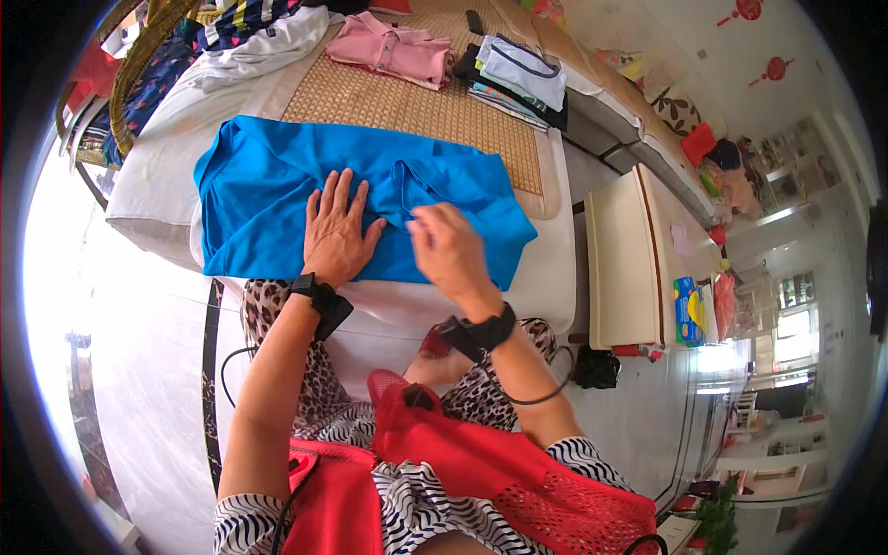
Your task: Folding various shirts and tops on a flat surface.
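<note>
A blue cloth garment point(270, 208), partly folded with loose creases, lies along the front of a padded seat in front of me. My left hand point(340, 232) rests palm down on its middle, fingers spread and holding nothing. My right hand point(447, 250) is over the garment's right part, fingers curled and slightly blurred beside a small folded-over flap; whether it pinches any cloth cannot be told. Both wrists wear black straps.
Behind the garment, a woven mat point(409, 104) covers the seat. A folded pink polo shirt point(388, 48) and a stack of folded clothes point(520, 80) lie at the back. White clothing point(267, 52) lies back left, near a wicker chair point(128, 76). A cream table point(624, 257) stands at right.
</note>
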Motion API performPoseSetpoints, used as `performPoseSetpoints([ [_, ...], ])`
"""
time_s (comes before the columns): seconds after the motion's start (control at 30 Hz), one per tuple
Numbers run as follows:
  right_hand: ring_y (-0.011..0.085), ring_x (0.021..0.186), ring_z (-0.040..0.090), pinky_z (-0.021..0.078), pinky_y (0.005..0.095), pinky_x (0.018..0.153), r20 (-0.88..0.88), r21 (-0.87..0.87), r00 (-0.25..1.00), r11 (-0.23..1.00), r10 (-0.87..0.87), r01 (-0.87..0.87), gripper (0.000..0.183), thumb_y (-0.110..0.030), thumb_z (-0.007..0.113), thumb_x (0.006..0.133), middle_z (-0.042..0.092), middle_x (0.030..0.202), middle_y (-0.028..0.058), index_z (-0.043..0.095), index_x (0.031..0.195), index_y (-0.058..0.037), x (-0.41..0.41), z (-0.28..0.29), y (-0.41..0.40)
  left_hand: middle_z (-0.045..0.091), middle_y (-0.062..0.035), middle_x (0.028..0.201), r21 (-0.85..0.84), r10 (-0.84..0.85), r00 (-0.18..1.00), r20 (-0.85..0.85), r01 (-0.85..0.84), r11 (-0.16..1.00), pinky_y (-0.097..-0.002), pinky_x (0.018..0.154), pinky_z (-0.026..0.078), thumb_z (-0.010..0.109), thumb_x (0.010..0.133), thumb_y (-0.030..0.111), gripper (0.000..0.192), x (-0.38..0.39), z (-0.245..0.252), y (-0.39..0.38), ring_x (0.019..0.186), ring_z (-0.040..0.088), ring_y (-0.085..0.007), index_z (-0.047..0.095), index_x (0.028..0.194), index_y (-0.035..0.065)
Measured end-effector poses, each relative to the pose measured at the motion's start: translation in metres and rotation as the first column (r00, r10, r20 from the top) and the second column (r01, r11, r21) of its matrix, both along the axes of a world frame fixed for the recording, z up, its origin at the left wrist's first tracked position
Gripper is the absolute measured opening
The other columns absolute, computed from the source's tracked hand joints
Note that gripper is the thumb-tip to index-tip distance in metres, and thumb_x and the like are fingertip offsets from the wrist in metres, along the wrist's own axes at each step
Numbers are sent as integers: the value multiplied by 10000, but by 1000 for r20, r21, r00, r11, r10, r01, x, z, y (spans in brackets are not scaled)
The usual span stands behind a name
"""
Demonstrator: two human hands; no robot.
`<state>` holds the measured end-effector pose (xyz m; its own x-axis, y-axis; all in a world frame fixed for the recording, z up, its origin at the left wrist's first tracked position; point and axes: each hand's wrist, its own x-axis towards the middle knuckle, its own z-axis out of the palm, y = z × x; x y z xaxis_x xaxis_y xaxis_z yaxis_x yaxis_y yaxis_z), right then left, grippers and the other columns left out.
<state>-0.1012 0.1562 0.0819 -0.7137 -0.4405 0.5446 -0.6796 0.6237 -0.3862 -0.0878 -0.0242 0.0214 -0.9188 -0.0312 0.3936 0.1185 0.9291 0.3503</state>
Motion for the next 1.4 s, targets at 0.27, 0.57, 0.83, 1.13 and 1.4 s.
performPoseSetpoints([
  [0.27, 311, 874, 597, 500, 407, 734, -187, 57, 944, 956, -272, 287, 113, -70, 630, 865, 627, 913, 98, 658, 973, -52, -8, -2, 99, 402, -147, 1476, -15, 9, 997, -81, -10, 1000, -486, 1130, 241, 544, 946, 415, 503, -9, -10, 2, 1393, 321, -332, 552, 1324, 83],
  [0.57, 331, 826, 652, 547, 422, 687, 87, 297, 995, 954, -55, 26, 216, -60, 602, 850, 620, 992, 120, 648, 1062, -49, -35, 1, 69, 647, -71, 1108, -32, -376, 882, -284, 383, 923, -440, 966, 397, 722, 780, 185, 234, -66, 52, 38, 1095, 563, -283, 696, 995, 98],
  [0.83, 318, 833, 648, 557, 433, 667, 143, 320, 985, 946, -95, 45, 259, -34, 605, 793, 546, 1071, 153, 638, 1050, -47, -27, -28, 80, 625, -83, 1123, -341, -614, 789, 32, 586, 735, -423, 967, 415, 699, 692, 111, 317, -104, 38, 82, 1090, 569, -277, 706, 1009, 126],
  [1.13, 289, 916, 624, 566, 392, 689, -16, 252, 997, 965, -73, 75, 261, -32, 614, 768, 530, 1142, 152, 590, 1028, -38, -25, -23, 77, 667, -196, 909, -217, -571, 807, 152, 591, 777, -448, 730, 538, 581, 794, 84, 237, -148, 47, 75, 836, 653, -361, 683, 1007, 87],
  [1.4, 274, 812, 599, 523, 382, 663, 38, 356, 999, 934, -37, 21, 196, -63, 573, 789, 562, 933, 94, 552, 982, -43, 15, -7, 62, 683, -228, 893, 253, -330, 944, -15, 323, 912, -473, 744, 542, 523, 790, 136, 235, -207, 47, 31, 828, 668, -401, 708, 926, 82],
])
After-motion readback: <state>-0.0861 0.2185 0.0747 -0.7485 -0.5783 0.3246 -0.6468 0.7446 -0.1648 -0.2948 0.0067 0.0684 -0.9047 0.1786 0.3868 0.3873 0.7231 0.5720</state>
